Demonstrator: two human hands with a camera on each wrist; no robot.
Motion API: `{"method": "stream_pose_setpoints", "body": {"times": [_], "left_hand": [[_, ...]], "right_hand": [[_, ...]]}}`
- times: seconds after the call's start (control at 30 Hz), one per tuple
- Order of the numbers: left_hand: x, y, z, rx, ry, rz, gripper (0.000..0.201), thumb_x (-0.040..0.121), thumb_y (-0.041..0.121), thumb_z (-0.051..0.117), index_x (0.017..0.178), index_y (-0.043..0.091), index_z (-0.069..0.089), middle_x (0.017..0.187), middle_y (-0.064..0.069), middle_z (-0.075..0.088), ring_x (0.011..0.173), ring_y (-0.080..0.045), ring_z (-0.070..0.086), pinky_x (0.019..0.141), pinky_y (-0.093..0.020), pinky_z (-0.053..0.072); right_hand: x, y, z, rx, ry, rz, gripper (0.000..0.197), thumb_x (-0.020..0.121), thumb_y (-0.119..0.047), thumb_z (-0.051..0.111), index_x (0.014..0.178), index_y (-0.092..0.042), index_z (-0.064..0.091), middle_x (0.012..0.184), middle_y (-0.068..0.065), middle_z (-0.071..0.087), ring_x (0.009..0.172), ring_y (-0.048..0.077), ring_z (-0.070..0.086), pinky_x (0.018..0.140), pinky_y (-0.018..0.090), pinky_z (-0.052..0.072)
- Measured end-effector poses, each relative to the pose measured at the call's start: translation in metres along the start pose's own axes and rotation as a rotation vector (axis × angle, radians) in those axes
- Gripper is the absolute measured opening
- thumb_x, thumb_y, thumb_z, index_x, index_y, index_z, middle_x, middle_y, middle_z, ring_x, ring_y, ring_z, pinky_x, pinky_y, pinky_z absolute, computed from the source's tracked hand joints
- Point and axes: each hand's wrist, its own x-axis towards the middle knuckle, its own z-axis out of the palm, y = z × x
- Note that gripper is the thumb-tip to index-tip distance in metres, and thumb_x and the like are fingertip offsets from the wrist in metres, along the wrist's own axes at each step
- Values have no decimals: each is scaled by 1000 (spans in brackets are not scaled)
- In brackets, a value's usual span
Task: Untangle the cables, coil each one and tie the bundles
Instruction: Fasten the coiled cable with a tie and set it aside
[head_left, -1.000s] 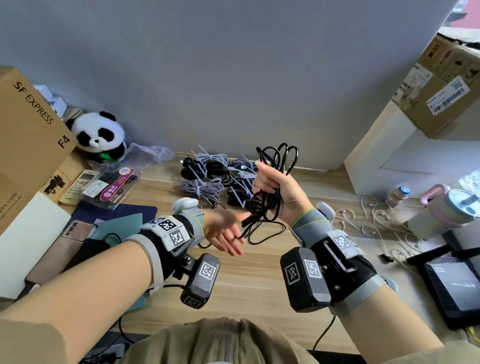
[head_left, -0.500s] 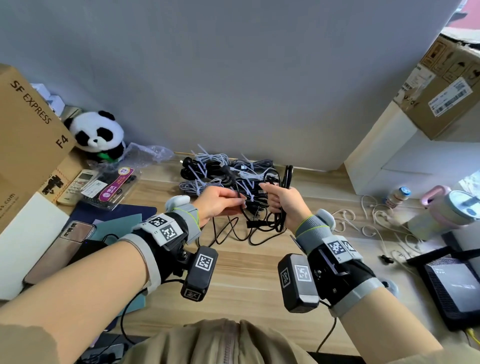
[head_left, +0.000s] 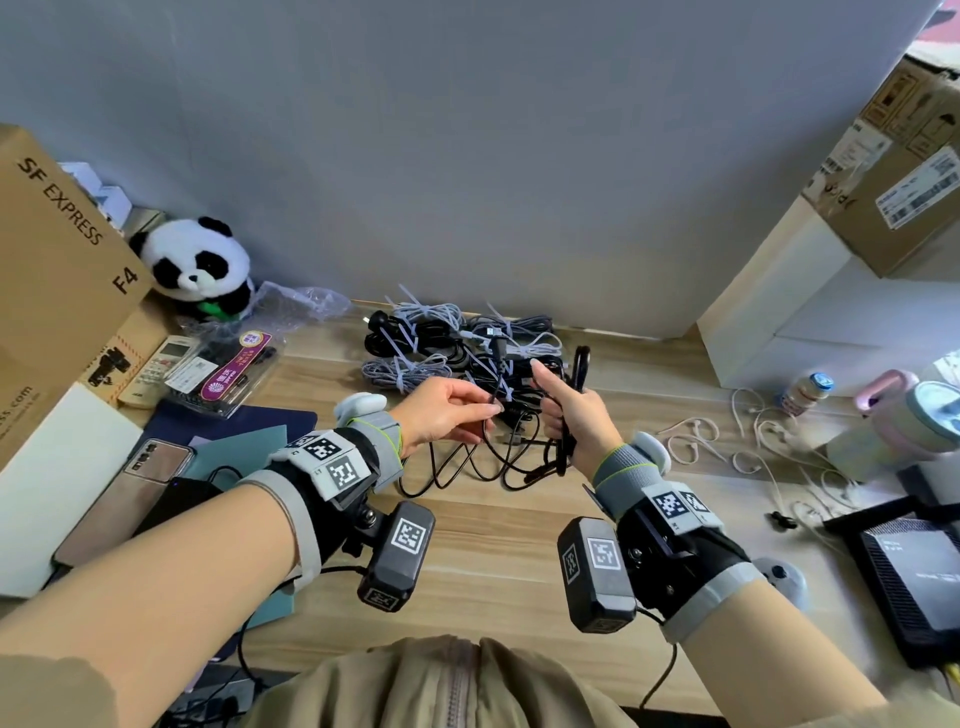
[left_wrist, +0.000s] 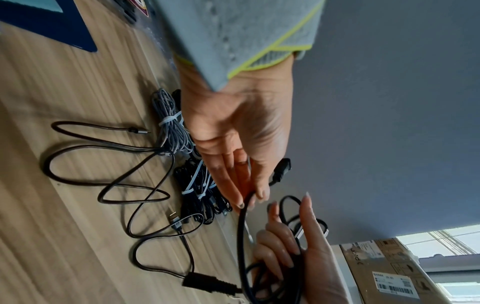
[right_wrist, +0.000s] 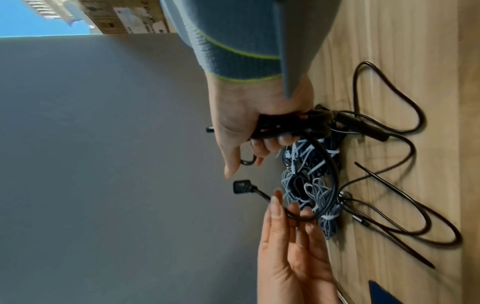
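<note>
Gripping a part-made coil of black cable (head_left: 563, 410), the right hand (head_left: 576, 415) has its lower fingers curled round the gathered loops while its index finger points up, straight and free. The loops stick out above the fist toward the grey wall (head_left: 467, 156). The left hand (head_left: 447, 410) pinches the same cable's free end between thumb and fingertips, just below its black plug (left_wrist: 281, 170), which stands up beyond the fingers. Both hands hover close together above the wooden desk (head_left: 467, 545). Loose runs of black cable (left_wrist: 109, 164) sprawl in open bends on the desk below and in front of the hands. Behind them, against the wall, lies a heap of finished bundles (head_left: 441, 343), grey braided and black, each cinched with pale zip ties. A toy panda (head_left: 200, 265) sits in the left corner beside a cardboard box (head_left: 57, 270).
</note>
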Motion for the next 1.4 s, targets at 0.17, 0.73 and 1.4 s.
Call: {"method": "stream_pose_setpoints", "body": {"times": [0.17, 0.73, 1.4], "left_hand": [[5, 3, 13, 105, -27, 24, 9, 85, 3, 65, 93, 1, 64, 76, -3, 67, 62, -8, 67, 58, -20, 56], [8, 2, 39, 1, -289, -197, 30, 79, 8, 72, 99, 15, 51, 85, -9, 62, 79, -26, 60, 82, -43, 51], [54, -7, 93, 365, -331, -305, 16, 95, 1, 39, 110, -3, 44, 65, -10, 50, 34, -8, 55, 40, -17, 46]], "right_hand": [[1, 8, 13, -83, -114, 19, 27, 75, -25, 79, 73, -15, 53, 49, -7, 31, 41, 6, 25, 38, 17, 23], [9, 18, 13, 125, -243, 110, 53, 95, -39, 48, 54, -6, 47, 110, 6, 71, 114, 21, 60, 102, 41, 44], [26, 45, -42, 47, 87, 183, 21, 92, -21, 56, 85, -5, 68, 82, 5, 68, 64, 13, 62, 52, 21, 48]]}}
